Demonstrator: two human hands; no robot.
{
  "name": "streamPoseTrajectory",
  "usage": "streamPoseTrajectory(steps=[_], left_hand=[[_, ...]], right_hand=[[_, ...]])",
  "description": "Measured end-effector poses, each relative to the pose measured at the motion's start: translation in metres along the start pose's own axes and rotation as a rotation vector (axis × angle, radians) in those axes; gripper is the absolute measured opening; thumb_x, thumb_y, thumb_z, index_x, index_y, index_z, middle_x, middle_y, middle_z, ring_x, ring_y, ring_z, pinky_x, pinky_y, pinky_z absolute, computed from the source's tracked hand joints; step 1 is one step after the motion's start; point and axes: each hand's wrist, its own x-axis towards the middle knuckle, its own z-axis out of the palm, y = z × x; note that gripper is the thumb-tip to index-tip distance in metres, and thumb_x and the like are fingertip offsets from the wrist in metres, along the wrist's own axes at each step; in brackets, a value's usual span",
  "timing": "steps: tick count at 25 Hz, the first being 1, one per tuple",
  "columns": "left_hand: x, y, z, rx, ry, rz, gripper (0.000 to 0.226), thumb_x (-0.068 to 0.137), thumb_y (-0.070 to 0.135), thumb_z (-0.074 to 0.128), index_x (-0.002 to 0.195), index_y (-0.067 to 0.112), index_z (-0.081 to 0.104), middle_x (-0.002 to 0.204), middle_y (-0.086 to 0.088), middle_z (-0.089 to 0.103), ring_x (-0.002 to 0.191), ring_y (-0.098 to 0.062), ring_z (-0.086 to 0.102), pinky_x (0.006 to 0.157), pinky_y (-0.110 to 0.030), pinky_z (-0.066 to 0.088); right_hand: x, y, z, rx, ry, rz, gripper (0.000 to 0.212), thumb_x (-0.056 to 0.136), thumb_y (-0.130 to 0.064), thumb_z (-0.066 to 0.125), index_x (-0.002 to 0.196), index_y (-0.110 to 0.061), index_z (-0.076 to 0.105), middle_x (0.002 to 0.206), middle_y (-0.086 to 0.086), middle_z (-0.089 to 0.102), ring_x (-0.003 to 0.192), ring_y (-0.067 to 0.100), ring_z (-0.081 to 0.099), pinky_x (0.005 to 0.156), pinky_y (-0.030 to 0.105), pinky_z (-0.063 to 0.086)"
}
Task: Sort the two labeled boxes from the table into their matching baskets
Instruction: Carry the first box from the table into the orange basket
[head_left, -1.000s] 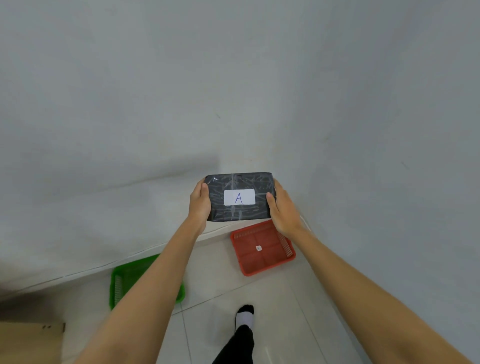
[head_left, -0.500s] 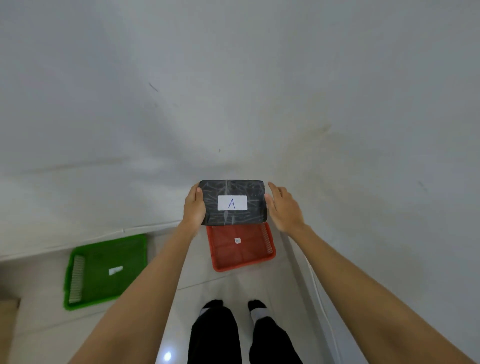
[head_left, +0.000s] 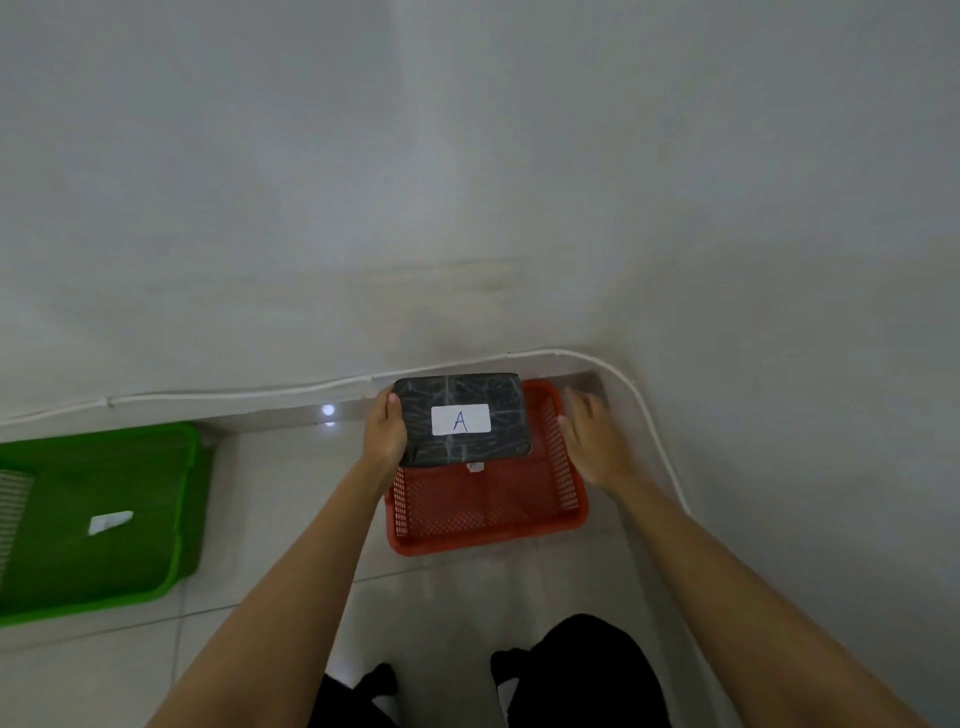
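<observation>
Now left hand (head_left: 385, 434) grips box A (head_left: 462, 418) (above red basket (head_left: 488, 519)); right hand (head_left: 592, 441) open beside.

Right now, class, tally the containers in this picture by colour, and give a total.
Red basket: 1
Green basket: 1
Black box labelled A: 1
Total: 3
</observation>
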Motion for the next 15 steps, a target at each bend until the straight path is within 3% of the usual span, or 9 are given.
streamPoseTrajectory(steps=[5,8,11,15], left_hand=[[0.078,-0.106,0.041,0.041,0.048,0.036,0.042,0.103,0.022,0.026,0.139,0.007,0.044,0.136,-0.018,0.053,0.119,-0.029,0.053,0.093,-0.028,0.041],[0.108,-0.144,0.061,-0.018,0.012,0.055,0.041,0.104,0.020,0.026,0.134,0.001,0.046,0.132,-0.021,0.054,0.109,-0.024,0.055,0.088,-0.028,0.043],[0.129,-0.159,0.071,-0.038,0.066,0.045,0.040,0.104,0.021,0.025,0.130,0.001,0.047,0.130,-0.021,0.056,0.101,-0.020,0.053,0.083,-0.027,0.042],[0.140,-0.164,0.084,-0.018,0.108,-0.056,0.042,0.103,0.024,0.027,0.137,0.005,0.043,0.136,-0.020,0.052,0.122,-0.033,0.052,0.098,-0.034,0.044]], right_hand=[[0.044,0.066,0.118,-0.069,0.014,-0.081,0.054,0.101,-0.021,0.038,0.150,-0.005,0.021,0.156,0.022,0.022,0.144,0.033,0.026,0.119,0.044,0.025],[0.063,0.093,0.155,-0.149,0.060,-0.094,0.055,0.102,-0.019,0.033,0.152,-0.007,0.013,0.160,0.017,0.011,0.149,0.029,0.013,0.121,0.044,0.016],[0.073,0.105,0.169,-0.184,0.121,-0.112,0.053,0.102,-0.013,0.031,0.151,-0.005,0.011,0.160,0.017,0.013,0.149,0.029,0.016,0.122,0.041,0.017],[0.072,0.109,0.174,-0.199,0.144,-0.140,0.059,0.101,-0.011,0.039,0.151,-0.004,0.011,0.160,0.018,0.014,0.148,0.029,0.020,0.121,0.041,0.024]])
